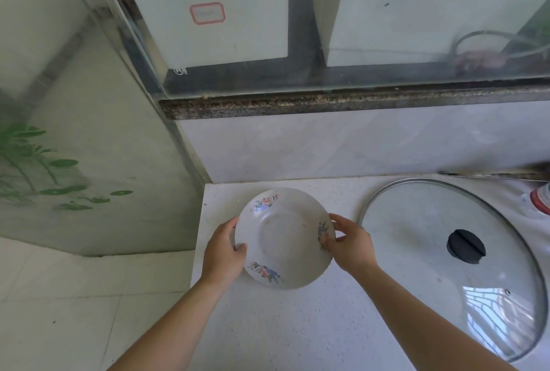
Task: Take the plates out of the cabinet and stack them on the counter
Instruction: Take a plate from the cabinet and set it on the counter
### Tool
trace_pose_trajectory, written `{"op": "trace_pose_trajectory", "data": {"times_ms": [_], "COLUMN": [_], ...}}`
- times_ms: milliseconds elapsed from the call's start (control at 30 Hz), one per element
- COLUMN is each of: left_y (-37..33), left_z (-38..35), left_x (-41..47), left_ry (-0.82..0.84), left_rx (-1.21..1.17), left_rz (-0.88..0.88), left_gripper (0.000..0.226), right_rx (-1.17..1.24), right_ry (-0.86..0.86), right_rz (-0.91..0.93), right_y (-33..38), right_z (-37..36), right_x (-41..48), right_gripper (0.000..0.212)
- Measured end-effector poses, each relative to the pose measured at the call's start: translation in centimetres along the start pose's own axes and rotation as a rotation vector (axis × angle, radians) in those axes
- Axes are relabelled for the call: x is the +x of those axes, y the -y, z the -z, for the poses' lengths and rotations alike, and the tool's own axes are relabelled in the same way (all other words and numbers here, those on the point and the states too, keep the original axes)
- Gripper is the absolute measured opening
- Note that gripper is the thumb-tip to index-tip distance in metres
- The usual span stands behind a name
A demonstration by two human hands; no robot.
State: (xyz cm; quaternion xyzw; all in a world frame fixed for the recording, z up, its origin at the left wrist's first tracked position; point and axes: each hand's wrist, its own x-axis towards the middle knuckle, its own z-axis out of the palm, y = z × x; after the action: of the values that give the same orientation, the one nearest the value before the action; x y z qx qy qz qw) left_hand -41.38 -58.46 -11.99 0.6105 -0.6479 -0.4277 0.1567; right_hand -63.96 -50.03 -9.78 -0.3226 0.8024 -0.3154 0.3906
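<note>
— White with small flower sprays: that is the plate (pixel 284 238) you have in front of you. Where is it?

— Over the near left corner of the counter (pixel 268 326), a pale speckled top. You hold it by two opposite sides of the rim. Whether it rests on the counter or hangs just above it, I cannot tell.

— How do your hands grip it?

— Your left hand (pixel 223 253) wraps the left rim, thumb on top and fingers underneath. Your right hand (pixel 351 244) pinches the right rim, thumb on the inner face beside one flower spray, fingers curled behind. Both hands are closed on the plate.

— Is it level?

— It looks tipped a little toward you, hollow side up. Three flower sprays show on the rim: far left, right, and near left.

— What lies beside it?

— A glass lid (pixel 452 263) with a metal rim and a black knob (pixel 465 246) lies flat on the counter just to your right, near your right hand but apart from it. Beyond the counter a tiled wall rises to a dark stone sill (pixel 327 103), and white boxes (pixel 208 7) sit behind the glass above it.
</note>
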Motion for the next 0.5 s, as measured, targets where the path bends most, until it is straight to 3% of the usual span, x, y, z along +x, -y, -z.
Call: {"op": "trace_pose_trajectory", "data": {"times_ms": [500], "left_y": [0.6], "left_z": [0.6], "left_x": [4.6], "left_ry": [-0.006], "left_rx": [0.013], "left_rz": [-0.049], "left_gripper": [0.057], "right_rx": [-0.008], "right_ry": [0.005], "right_rz": [-0.034], "right_y": [1.3], "right_z": [-1.2], "right_x": [3.8], "right_gripper": [0.041]}}
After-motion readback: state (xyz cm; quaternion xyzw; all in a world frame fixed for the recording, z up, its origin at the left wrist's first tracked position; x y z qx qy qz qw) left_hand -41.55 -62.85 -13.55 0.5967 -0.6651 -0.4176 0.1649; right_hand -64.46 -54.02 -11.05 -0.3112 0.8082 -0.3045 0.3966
